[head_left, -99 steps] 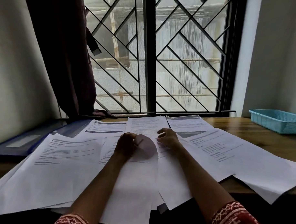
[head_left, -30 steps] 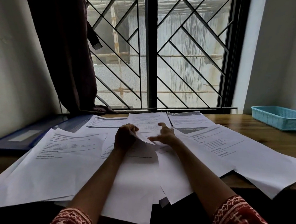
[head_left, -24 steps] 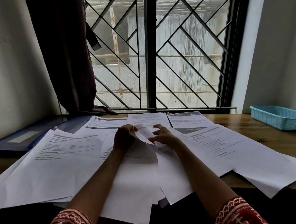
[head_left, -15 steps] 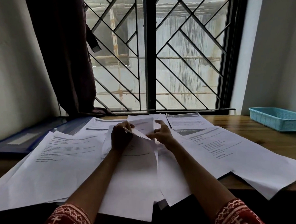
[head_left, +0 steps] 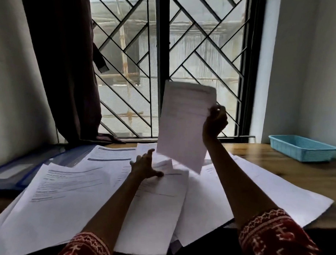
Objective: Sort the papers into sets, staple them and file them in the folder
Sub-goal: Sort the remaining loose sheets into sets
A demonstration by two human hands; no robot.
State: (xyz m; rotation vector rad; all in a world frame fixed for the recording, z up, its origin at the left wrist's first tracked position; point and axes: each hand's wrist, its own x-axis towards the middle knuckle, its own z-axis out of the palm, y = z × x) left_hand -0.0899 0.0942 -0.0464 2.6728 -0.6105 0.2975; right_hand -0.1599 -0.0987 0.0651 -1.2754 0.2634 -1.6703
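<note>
Lifting one sheet (head_left: 184, 126) clear of the spread papers (head_left: 69, 190), my right grip (head_left: 215, 123) now pinches its edge; left grip (head_left: 145, 166) splayed wide, steadying the bench pile, sorting underway.

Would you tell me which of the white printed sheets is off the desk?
The white printed sheet pinched upright by the right hand; the others lie flat.

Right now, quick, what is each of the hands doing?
Left hand: open, fingers spread, resting on the papers on the desk.
Right hand: gripping a lifted sheet by its right edge.
</note>
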